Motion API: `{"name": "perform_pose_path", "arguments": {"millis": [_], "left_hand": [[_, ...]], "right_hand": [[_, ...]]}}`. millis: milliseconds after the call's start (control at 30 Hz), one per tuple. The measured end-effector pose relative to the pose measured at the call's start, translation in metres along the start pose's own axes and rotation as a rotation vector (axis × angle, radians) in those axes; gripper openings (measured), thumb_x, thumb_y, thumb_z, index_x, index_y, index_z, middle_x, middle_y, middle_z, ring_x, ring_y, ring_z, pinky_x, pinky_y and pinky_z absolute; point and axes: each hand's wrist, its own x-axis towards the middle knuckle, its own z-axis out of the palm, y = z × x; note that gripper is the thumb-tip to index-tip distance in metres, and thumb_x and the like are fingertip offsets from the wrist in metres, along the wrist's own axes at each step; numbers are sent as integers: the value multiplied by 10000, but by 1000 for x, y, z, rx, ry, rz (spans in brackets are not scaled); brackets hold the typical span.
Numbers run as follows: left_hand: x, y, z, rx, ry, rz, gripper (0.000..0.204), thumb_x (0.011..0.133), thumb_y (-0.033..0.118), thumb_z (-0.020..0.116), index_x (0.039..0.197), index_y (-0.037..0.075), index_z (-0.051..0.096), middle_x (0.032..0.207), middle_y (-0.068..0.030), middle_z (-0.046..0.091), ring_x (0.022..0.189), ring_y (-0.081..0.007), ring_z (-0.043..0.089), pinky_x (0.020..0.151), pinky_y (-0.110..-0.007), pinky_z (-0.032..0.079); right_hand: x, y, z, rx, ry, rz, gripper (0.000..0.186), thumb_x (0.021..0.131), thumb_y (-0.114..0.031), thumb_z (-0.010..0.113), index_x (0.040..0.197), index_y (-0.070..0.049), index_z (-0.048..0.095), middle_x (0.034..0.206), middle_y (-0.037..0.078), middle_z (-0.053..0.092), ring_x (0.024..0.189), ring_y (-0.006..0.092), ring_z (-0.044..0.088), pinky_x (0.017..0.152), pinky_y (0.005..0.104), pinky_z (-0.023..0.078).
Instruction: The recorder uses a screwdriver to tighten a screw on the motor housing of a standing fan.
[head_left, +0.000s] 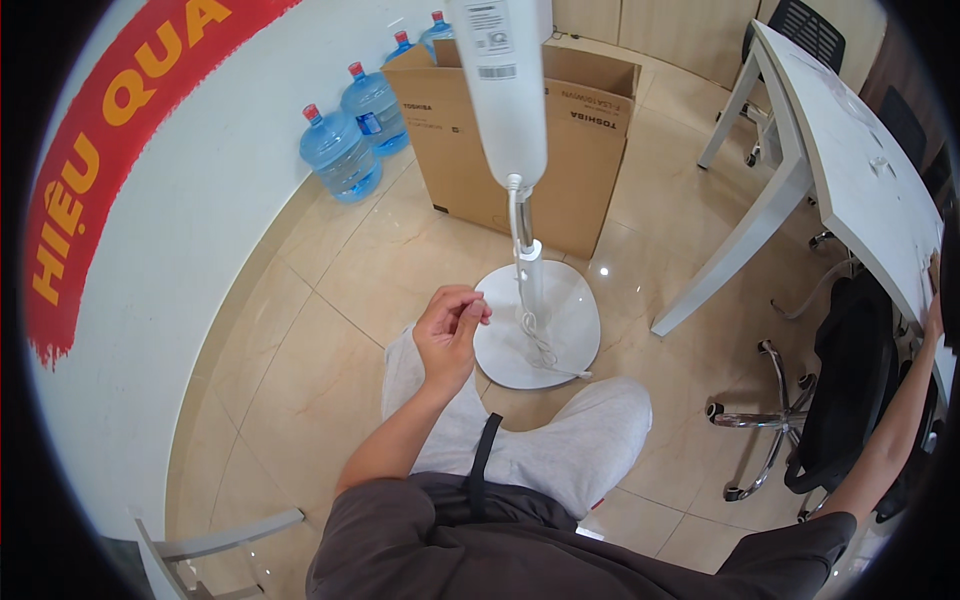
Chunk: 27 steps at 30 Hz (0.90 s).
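Head view: the fan [505, 120] stands ahead-right of the left fingers [468, 297], probably stiff and smooth; its base [570, 345], just beside them, looks weighty; the pole [534, 285] seems the best hold. Those fingers curl inward, any pinch unclear; the right hand's [934, 318] I cannot tell.

1 head-worn fisheye view looks down past the near hands [447, 332] to the floor [345, 262].
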Motion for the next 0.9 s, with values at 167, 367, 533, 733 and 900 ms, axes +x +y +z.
{"name": "perform_pose_path", "arguments": {"millis": [167,367,533,733,900], "left_hand": [[22,13,-3,-47,-16,44,68,944,-8,608,999,-47,611,998,-101,580,794,-166,609,683,-285,511],[31,5,-6,-119,8,-11,95,934,-6,625,1016,-51,611,955,-92,610,783,-160,616,684,-278,510],[36,-5,-10,-176,-2,-7,95,933,-5,629,1011,-56,616,989,-98,601,786,-142,625,690,-259,529],[39,-12,-16,-188,-3,-26,106,934,7,635,1012,-57,605,940,-96,611,763,-148,618,679,-266,521],[34,-28,-33,-117,72,-77,134,928,10,633,1055,-24,609,867,-83,630,764,-148,602,686,-269,507]], "right_hand": [[5,33,-1,-102,153,134,310,940,-177,562,1134,39,670,1042,153,697,912,264,689,806,373,564],[25,112,-16,-233,310,396,370,934,-326,626,1040,22,696,897,97,706,803,203,680,744,331,530],[11,103,-12,-160,294,392,388,924,-370,679,894,17,701,734,27,657,639,96,615,602,253,480],[-17,33,12,67,396,374,389,928,-307,670,1073,52,640,818,66,668,679,143,655,597,259,523],[-29,-6,28,-155,366,410,397,905,-372,691,962,19,652,753,44,650,638,128,618,579,279,491]]}}
